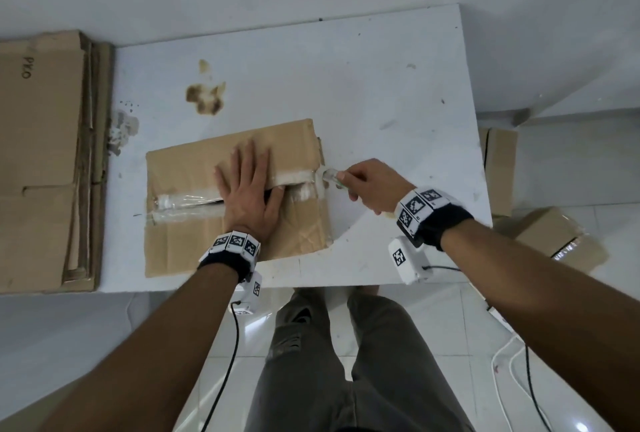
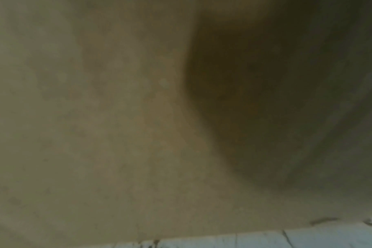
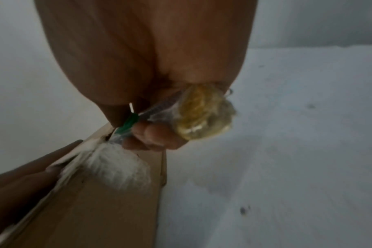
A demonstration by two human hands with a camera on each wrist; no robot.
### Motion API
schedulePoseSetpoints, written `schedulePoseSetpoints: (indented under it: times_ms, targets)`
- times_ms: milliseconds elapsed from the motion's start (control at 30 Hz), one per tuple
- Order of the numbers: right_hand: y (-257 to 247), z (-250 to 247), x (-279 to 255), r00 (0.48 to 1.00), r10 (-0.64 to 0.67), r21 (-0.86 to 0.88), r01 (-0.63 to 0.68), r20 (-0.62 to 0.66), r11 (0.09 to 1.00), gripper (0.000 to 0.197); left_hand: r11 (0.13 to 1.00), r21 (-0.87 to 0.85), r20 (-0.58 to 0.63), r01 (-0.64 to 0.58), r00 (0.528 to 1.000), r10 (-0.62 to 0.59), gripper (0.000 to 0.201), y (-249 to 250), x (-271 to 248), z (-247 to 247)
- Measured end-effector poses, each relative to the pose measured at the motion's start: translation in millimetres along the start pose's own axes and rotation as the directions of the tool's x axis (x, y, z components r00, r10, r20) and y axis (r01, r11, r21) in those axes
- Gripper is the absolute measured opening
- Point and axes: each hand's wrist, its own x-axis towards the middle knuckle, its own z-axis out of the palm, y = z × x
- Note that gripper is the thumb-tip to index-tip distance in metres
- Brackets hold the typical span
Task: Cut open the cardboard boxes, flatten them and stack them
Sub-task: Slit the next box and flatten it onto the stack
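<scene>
While the cardboard box [image 1: 221,196] lies near the middle of the tabletop [image 1: 381,92], towards its near edge, I judge the step in hand to be slitting the clear tape [image 1: 187,201] that runs left to right along its top seam. My left hand [image 1: 247,189] lies flat on the box top with fingers straight and spread, holding nothing, only pressing down; the left wrist view is dark and blurred and adds nothing. My right hand [image 1: 369,185] has its grip curled round a small cutter [image 3: 130,125] with a green part and a wrapped handle, its tip at the right end of the seam, where the tape looks bunched and whitish [image 3: 117,167].

To do this well, I would keep the blade shallow and on the seam line, so that it parts tape and not board. The left fingers sit across the seam itself, so a stroke leftward would run at them; I judge they should shift off the line first. Steady downward pressure should stop the box sliding. I cannot tell how much blade is exposed.

Count:
- One box on the tabletop.
- One cutter.
- One stack of flattened boxes [image 1: 41,154] at the far left, several sheets deep; the exact number cannot be read.
- Two more boxes, not yet flattened, on the floor to the right: one [image 1: 498,168] by the tabletop edge, one [image 1: 557,241] nearer.
</scene>
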Motion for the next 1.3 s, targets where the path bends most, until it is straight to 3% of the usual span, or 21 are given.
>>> schedulePoseSetpoints:
  times_ms: [133,200,367,500,633,800,967,1033,1100,1200,1300]
  targets:
    - [-4,-17,-6,0.99,0.003,-0.156,0.019,0.14,0.988,0.042,0.998,-0.067,-0.023,0.012,1.0,-0.013,0.072,-2,3,-2]
    - [0,-25,-14,0.989,0.007,-0.227,0.027,0.149,0.974,0.038,0.995,-0.099,-0.028,0.017,0.999,-0.02,0.073,-1,6,-4]
    - [8,-38,-19,1.0,0.003,-0.273,-0.011,-0.029,0.962,0.044,0.993,-0.118,0.012,0.008,1.0,-0.007,0.08,-5,6,-14]
    - [25,-42,-33,0.995,-0.002,-0.217,-0.019,-0.098,0.976,0.033,0.993,-0.089,-0.08,-0.073,0.995,0.066,0.046,17,-15,-18]
    - [36,-20,-38,0.991,-0.045,-0.146,0.027,-0.125,0.989,0.015,0.98,-0.182,-0.102,-0.079,0.993,0.061,0.037,23,-24,0]
    - [25,-15,-39,0.937,-0.228,-0.213,0.173,-0.266,0.962,0.02,0.961,-0.275,-0.132,0.006,0.99,-0.044,0.035,28,-1,-38]
    - [-27,-21,-27,0.847,-0.471,-0.328,0.385,-0.247,0.863,0.029,0.95,-0.312,-0.157,0.013,0.985,-0.065,0.039,10,14,-91]
    - [-38,-29,-21,0.846,-0.493,-0.42,0.379,-0.204,0.825,0.03,0.948,-0.318,-0.141,0.019,0.988,-0.067,0.04,6,11,-102]
    - [-40,-37,-18,0.856,-0.48,-0.492,0.338,-0.193,0.802,0.025,0.96,-0.28,-0.096,0.014,0.994,-0.042,0.045,7,9,-106]
    - [-36,-30,-14,0.883,-0.412,-0.43,0.291,-0.223,0.855,0.022,0.993,-0.095,-0.062,-0.075,0.996,0.069,0.059,18,7,-115]
    - [-25,-12,-2,0.914,-0.301,-0.349,0.198,-0.271,0.916,0.03,0.987,0.09,-0.15,-0.129,0.978,0.142,0.047,31,-9,-131]
